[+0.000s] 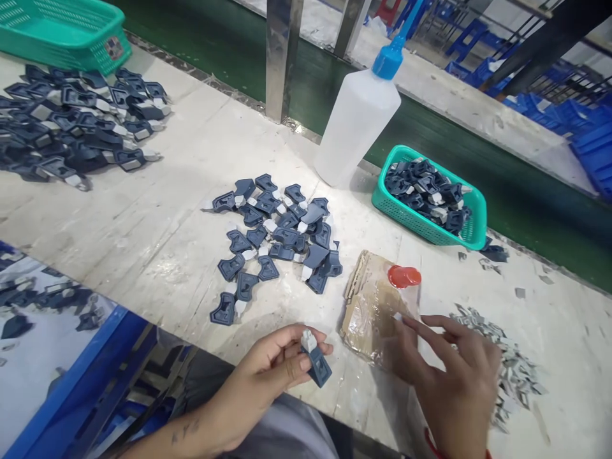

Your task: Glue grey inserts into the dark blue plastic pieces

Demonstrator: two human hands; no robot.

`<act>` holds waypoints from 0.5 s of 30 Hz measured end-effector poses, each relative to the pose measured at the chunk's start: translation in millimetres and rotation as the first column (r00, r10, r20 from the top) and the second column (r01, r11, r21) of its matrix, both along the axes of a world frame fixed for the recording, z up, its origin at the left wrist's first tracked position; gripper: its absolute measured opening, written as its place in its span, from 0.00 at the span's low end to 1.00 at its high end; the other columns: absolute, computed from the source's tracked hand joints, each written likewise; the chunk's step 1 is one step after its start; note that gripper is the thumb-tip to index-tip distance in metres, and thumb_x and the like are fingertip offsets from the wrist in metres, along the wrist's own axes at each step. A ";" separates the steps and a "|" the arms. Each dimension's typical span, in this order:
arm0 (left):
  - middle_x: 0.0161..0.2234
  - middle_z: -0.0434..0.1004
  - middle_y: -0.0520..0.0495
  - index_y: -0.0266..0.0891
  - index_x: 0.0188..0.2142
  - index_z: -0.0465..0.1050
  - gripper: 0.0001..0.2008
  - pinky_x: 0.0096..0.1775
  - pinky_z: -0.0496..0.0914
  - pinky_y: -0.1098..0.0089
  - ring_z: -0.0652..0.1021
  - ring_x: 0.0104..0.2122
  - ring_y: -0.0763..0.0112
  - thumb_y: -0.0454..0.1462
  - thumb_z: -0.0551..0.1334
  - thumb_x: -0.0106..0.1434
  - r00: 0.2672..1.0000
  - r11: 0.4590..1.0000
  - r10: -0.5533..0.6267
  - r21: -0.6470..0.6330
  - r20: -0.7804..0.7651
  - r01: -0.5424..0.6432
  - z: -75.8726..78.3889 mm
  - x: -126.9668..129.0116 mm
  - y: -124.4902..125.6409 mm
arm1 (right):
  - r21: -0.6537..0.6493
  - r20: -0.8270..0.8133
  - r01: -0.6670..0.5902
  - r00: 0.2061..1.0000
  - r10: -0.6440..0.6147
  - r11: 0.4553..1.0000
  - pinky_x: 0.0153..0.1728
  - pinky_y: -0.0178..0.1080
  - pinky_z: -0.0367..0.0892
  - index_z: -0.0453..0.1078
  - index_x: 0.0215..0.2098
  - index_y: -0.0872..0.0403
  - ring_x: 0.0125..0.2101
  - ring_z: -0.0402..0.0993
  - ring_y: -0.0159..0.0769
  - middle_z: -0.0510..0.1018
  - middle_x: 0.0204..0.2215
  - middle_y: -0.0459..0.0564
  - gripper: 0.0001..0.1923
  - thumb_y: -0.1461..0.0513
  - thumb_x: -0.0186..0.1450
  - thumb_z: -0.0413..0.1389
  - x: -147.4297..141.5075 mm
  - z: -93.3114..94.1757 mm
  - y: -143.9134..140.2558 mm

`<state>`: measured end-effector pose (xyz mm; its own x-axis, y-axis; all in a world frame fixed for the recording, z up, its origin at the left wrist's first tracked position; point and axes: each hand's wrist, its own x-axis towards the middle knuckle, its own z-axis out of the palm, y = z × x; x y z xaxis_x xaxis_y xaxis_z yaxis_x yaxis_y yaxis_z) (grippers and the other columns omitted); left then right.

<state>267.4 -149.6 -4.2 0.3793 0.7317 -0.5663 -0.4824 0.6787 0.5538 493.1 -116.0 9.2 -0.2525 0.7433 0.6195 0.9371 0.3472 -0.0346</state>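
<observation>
My left hand (282,360) holds a dark blue plastic part (319,368) with a pale grey tip, pinched between thumb and fingers above the table's front edge. My right hand (449,370) is closed in a pinch on a small whitish piece (398,317), over a tape-wrapped cardboard pad (366,319). On that pad lies a red, glossy cap-like object (404,276). Just beyond my left hand, several loose blue parts with grey tips (282,236) are spread on the table. Beside my right hand is a heap of small grey pieces (514,363), partly hidden by the hand.
A white squeeze bottle (358,115) with a blue nozzle stands at the back. Right of it, a green basket (430,237) holds more blue parts. A large pile of parts (71,121) lies at left before another green basket (62,41). A metal post (282,64) rises behind.
</observation>
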 end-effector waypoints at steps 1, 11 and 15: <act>0.39 0.75 0.52 0.47 0.39 0.75 0.09 0.44 0.63 0.71 0.70 0.40 0.71 0.42 0.64 0.57 0.999 1.000 0.006 0.010 -0.034 -0.005 0.9 0.4 -0.2 | 0.007 -0.004 0.000 1.000 0.001 1.000 0.35 0.43 0.59 0.71 0.34 0.56 0.30 0.65 0.34 0.72 0.31 0.52 0.08 0.67 0.54 0.62 -5.3 0.3 -3.0; 0.23 0.57 0.57 0.44 0.39 0.75 0.10 0.30 0.54 0.72 0.57 0.26 0.74 0.41 0.63 0.57 0.982 0.998 0.041 0.063 -0.183 -0.030 2.4 4.5 -0.7 | -0.107 -0.448 -0.252 0.876 0.180 0.962 0.33 0.40 0.62 0.71 0.36 0.55 0.35 0.66 0.36 0.71 0.32 0.50 0.11 0.68 0.54 0.60 -62.2 -11.7 -37.6; 0.24 0.57 0.55 0.43 0.38 0.75 0.10 0.31 0.53 0.71 0.57 0.27 0.71 0.42 0.62 0.57 0.978 0.998 0.037 0.064 -0.207 -0.024 4.4 4.2 -0.6 | -0.182 -0.454 -0.262 0.877 0.155 0.948 0.34 0.40 0.62 0.70 0.38 0.54 0.35 0.65 0.35 0.68 0.34 0.50 0.12 0.68 0.55 0.59 -64.6 -17.0 -38.6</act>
